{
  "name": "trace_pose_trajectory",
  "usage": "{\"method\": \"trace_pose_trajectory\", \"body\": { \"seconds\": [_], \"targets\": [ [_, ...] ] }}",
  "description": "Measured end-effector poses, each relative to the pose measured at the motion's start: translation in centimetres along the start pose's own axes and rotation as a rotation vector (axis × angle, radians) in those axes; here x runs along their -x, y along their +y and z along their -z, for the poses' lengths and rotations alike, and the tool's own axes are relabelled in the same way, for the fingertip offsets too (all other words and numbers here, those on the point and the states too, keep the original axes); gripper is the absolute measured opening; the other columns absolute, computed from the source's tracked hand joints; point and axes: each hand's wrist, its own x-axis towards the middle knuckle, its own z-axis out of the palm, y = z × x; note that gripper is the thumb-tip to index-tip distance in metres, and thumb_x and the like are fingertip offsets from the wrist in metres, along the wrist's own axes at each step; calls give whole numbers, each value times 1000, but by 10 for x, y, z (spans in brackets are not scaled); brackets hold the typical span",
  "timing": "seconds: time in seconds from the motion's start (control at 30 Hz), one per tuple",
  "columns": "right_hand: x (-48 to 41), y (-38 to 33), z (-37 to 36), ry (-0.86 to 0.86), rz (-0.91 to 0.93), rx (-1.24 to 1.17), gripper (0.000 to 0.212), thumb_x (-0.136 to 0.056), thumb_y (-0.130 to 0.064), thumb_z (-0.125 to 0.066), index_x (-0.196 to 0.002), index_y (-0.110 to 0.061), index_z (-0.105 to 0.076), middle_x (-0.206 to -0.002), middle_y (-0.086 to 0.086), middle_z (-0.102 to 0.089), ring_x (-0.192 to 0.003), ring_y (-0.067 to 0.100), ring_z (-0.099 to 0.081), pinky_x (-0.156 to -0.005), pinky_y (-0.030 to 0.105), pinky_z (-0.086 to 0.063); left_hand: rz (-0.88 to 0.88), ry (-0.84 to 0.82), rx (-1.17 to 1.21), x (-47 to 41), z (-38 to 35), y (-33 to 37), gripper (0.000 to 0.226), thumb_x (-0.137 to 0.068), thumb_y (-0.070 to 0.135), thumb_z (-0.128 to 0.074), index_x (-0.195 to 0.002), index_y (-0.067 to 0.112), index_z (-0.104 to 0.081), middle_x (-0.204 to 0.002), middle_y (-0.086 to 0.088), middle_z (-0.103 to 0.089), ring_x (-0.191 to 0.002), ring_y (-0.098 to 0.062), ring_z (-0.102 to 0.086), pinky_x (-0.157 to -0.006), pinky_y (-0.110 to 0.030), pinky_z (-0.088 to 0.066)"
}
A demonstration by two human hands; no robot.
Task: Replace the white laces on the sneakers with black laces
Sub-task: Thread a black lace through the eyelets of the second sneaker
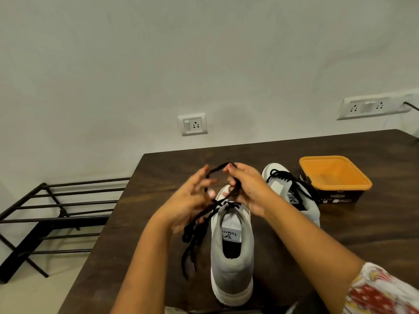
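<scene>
right hand (247, 189) pinches black lace (218, 168) loop above near sneaker (231, 264); left hand (192, 200) fingers splayed against lace, grip unclear. bare table (340, 241) right of heel; left edge near.

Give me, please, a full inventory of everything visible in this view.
Sneakers: two, grey and white; near sneaker mid-table, far sneaker beside the tub.
Black laces: two; loose lace on the near sneaker, far lace threaded through the far sneaker.
Tub: one, orange, table's right.
Table: one, dark brown.
Rack: one, black metal, floor at left.
Wall sockets: two, white; one behind the table, one far right.
Sleeve: one, red-and-white patterned, lower right.
Hands: left hand and right hand hold the loose lace above the near sneaker.
</scene>
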Motion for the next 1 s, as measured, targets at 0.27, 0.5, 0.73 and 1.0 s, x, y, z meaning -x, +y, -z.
{"method": "trace_pose_trajectory", "body": {
  "seconds": [0.27,0.5,0.73,1.0],
  "targets": [
    [-7,-6,25,192,40,-218,26,-104,-22,-37,-113,-28,-61,-51,-6,-26,-39,3,-21,-33,14,-23,124,13,-528,0,-7,0,40,-89,24,-64,-127,24,-52,-101,0,-67,-56,1,-57,-43,-15,-40],
    [-16,8,33,185,13,134,29,-104,-21,-35,-121,-13,-58,-64,-1,-42,-46,5,-31,-39,15,-27,173,35,-556,23,27,3,25,-90,29,-60,-84,6,-66,-65,-3,-54,-53,-9,-40,-47,-17,-30],
    [-10,17,-2,-259,-175,347,49,-101,-47,-30,-127,-17,-58,-109,-3,-67,-99,7,-62,-92,25,-45,-316,289,695,15,4,26,13,-78,20,-53,-87,23,-62,-64,7,-61,-45,0,-51,-39,-10,-39],
    [-7,17,-17,-145,186,643,27,-90,-39,-61,-102,-17,-71,-97,2,-73,-81,11,-66,-71,18,-50,-307,373,707,6,0,14,39,-94,-7,-36,-117,13,-60,-98,-9,-67,-86,-11,-64,-78,-28,-57]
  ]
}}
